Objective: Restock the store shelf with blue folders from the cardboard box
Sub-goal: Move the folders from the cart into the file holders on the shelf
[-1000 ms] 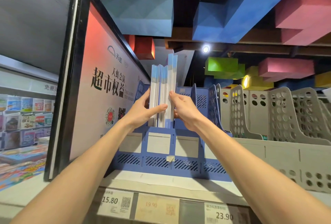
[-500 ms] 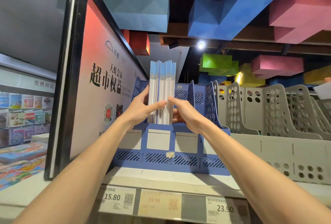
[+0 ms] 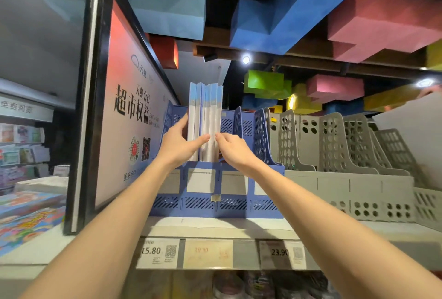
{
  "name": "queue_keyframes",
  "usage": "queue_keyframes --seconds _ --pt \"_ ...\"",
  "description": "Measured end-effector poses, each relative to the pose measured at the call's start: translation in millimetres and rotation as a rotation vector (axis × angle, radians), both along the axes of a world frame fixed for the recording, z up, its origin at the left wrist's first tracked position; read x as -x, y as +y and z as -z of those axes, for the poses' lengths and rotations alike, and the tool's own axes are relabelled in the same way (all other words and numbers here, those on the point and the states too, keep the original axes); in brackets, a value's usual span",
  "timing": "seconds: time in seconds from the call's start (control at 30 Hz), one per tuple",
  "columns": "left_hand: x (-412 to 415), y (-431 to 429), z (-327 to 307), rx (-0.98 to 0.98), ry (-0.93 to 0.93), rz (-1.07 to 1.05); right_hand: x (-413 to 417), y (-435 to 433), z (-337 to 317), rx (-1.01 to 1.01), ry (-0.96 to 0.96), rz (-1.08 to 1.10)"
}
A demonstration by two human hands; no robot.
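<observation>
Several thin blue-and-white folders point(image 3: 206, 117) stand upright, spines toward me, in a slot of the blue file rack point(image 3: 215, 193) on the shelf point(image 3: 215, 227). My left hand point(image 3: 178, 145) grips the bundle from the left, thumb across the spines. My right hand point(image 3: 233, 148) holds the bundle's right side, its fingers behind the folders and its thumb at the front edge. The folders' lower ends sit behind the rack's front wall. No cardboard box is in view.
Grey perforated file racks point(image 3: 346, 155) fill the shelf to the right. A tall poster board with a black frame point(image 3: 95, 117) stands close on the left. Price tags point(image 3: 157, 253) line the shelf edge. Colourful books point(image 3: 26, 217) lie at lower left.
The folders have sunk lower into the rack slot and their tops now line up evenly. Both hands stayed on the bundle and came down with it.
</observation>
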State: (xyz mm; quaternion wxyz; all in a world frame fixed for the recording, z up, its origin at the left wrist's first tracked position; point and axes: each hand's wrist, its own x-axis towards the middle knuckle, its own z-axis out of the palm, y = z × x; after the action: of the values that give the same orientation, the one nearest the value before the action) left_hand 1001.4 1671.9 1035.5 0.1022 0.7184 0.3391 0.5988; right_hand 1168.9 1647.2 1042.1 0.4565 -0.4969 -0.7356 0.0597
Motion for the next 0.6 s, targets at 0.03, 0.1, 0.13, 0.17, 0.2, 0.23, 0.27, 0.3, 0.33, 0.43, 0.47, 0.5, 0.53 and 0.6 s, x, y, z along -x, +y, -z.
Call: queue_keyframes --seconds 0.03,0.1,0.13,0.17,0.2,0.23,0.27,0.3,0.33,0.43,0.47,0.5,0.53,0.6 --pt "-1.7 -8.8 3.0 -0.005 -0.011 -0.032 -0.9 -5.9 2.8 -0.027 0.032 0.015" --pt "-2.5 -27.4 9.5 -0.007 -0.044 -0.123 -3.4 -17.5 7.8 -0.074 0.071 0.049" --pt "-2.0 -37.1 11.9 -0.009 -0.056 -0.173 -4.7 -24.0 9.4 -0.106 0.074 0.084" --pt "-1.2 -47.1 13.3 -0.018 -0.062 -0.209 -6.9 -30.7 10.1 -0.143 0.078 0.119" --pt "-0.2 -63.3 15.6 -0.023 -0.049 -0.238 -8.7 -43.6 12.8 -0.178 0.092 0.133" --pt "1.1 -74.5 16.7 -0.03 -0.039 -0.251 -8.9 -52.7 15.2 -0.206 0.117 0.134" --pt "2.6 -87.1 18.5 -0.041 -0.028 -0.264 -8.2 -64.0 18.7 -0.227 0.139 0.121" --pt "3.0 -100.6 20.6 -0.055 -0.02 -0.277 -8.1 -76.3 23.0 -0.235 0.154 0.104" --pt "2.4 -118.6 25.5 -0.076 -0.017 -0.306 -8.2 -91.2 29.9 -0.237 0.163 0.076" --pt "-3.1 -170.5 47.4 -0.157 -0.027 -0.427 -8.7 -134.4 56.4 -0.254 0.206 -0.047" --pt "-5.0 -187.2 58.5 -0.156 -0.039 -0.457 -8.9 -148.5 67.5 -0.262 0.226 -0.087" --pt "-5.0 -203.5 73.2 -0.145 -0.057 -0.477 -7.8 -162.5 81.0 -0.264 0.242 -0.126" --pt "-4.9 -219.1 89.0 -0.125 -0.071 -0.485 -6.7 -175.6 94.8 -0.257 0.259 -0.163" --pt "-0.8 -256.5 124.2 -0.066 -0.097 -0.506 -0.6 -203.9 125.3 -0.193 0.279 -0.253"
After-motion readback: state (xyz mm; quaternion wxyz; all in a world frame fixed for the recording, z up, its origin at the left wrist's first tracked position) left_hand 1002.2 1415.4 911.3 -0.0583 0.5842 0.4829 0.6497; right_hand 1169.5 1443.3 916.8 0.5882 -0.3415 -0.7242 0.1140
